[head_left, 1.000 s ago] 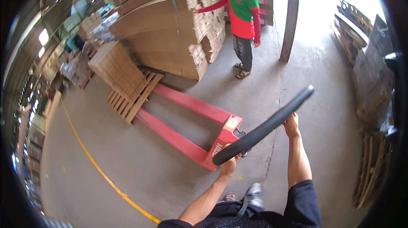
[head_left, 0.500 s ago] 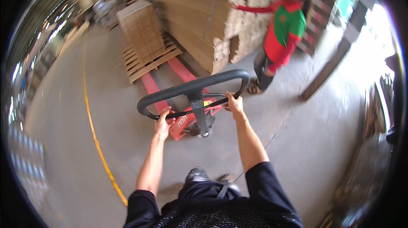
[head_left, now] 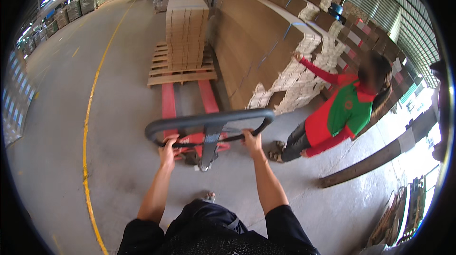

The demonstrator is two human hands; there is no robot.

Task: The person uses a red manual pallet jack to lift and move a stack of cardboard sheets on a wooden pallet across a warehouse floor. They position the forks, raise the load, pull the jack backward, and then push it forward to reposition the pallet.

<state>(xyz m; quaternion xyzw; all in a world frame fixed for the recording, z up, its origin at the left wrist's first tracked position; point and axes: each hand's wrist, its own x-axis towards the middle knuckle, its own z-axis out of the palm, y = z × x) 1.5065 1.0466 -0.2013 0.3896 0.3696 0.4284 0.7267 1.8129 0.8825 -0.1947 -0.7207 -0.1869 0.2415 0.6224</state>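
My left hand (head_left: 167, 149) is closed round the lower left of the black loop handle (head_left: 190, 121) of a pallet jack. Gripping the lower right part of the same loop is my right hand (head_left: 251, 140). Beyond the handle, the jack's red forks (head_left: 168, 104) point away from me and reach under the near side of a wooden pallet (head_left: 156, 78). A tall stack of flat cardboard (head_left: 186, 41) stands upright on that pallet.
A long pile of cardboard sheets (head_left: 256, 41) flanks the pallet's right. A co-worker in red and green (head_left: 332, 112) stands at my right, one hand touching the pile. Nearby are a slanting post (head_left: 365, 167), a yellow floor line (head_left: 86, 136) and a left-hand stack (head_left: 16, 98).
The view has turned, so the pallet and forks appear straighter ahead. The co-worker appears lower and farther right. Both my hands keep their hold on the handle.
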